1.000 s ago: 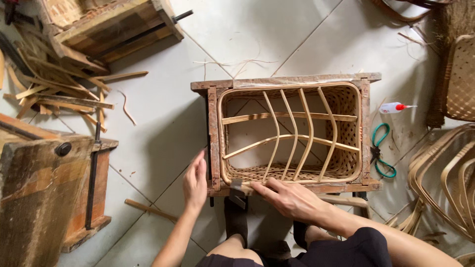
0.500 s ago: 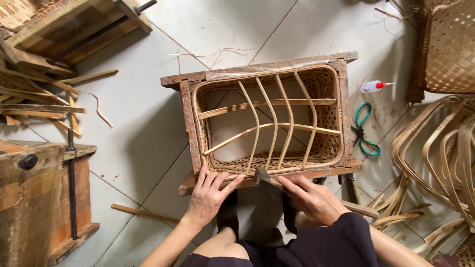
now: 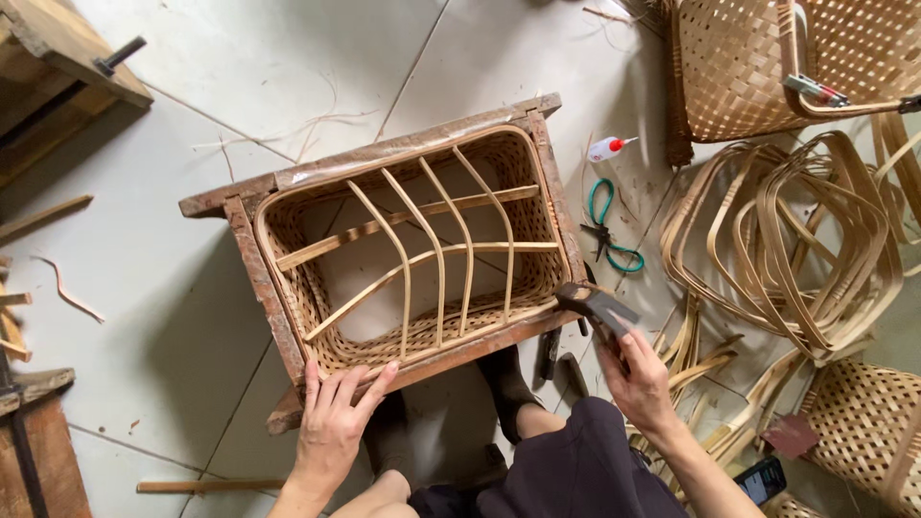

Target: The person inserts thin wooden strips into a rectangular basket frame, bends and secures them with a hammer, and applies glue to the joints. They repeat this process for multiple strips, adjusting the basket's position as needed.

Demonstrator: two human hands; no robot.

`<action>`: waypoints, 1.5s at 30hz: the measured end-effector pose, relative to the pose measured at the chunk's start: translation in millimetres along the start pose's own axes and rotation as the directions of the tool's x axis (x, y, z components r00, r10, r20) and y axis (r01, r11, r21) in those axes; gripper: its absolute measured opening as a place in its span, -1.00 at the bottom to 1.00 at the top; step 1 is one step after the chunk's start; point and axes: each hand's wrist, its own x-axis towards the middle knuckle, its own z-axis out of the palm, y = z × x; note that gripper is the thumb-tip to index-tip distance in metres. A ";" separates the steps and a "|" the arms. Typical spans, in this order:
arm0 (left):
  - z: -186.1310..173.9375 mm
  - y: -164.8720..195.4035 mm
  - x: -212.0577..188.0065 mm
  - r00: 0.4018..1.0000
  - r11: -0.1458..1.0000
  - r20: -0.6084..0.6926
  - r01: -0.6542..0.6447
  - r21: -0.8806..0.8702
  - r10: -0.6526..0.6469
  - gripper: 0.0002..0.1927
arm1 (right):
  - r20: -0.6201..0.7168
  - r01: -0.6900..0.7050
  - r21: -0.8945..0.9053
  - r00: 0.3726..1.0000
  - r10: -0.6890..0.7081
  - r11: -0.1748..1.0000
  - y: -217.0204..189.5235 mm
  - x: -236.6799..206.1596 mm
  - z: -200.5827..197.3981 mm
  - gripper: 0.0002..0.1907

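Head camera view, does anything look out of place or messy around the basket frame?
Mostly work litter: thin splinters and strips lie scattered on the tiled floor. Green-handled scissors and a small glue bottle lie loose beside the wooden frame. Nothing looks damaged.

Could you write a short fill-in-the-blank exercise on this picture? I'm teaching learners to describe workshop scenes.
1. The left hand rests on the near edge of the wooden ____ around the woven basket.
2. The right hand holds a dark ____.
3. The scissors on the floor have ____ handles.

Missing words: frame; tool; green
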 end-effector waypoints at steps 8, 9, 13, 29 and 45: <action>2.4 -0.2 3.2 1.000 0.999 0.005 0.019 -0.027 -0.018 -0.33 | -0.089 0.070 0.014 0.994 -0.068 0.997 20.3 43.6 10.3 -0.59; 2.6 -0.4 3.2 1.000 1.000 0.011 0.018 -0.024 -0.018 -0.32 | -0.097 0.076 -0.010 0.992 -0.076 0.997 20.0 48.2 9.2 -0.54; 2.7 -0.4 0.3 0.999 0.999 0.040 0.029 -0.022 -0.028 -0.32 | -0.126 0.085 -0.034 0.988 -0.089 0.996 10.3 61.0 9.2 -0.47; 8.1 -1.9 0.5 0.999 0.998 0.035 0.041 -0.042 -0.039 -0.27 | -0.161 0.234 -0.012 0.959 -0.233 0.972 -1.3 188.7 27.6 -0.40; 10.2 -32.3 0.6 0.945 0.967 -0.228 0.201 -0.155 -0.234 -0.30 | -0.041 0.298 0.024 0.954 -0.297 0.954 -76.4 252.1 44.7 -0.37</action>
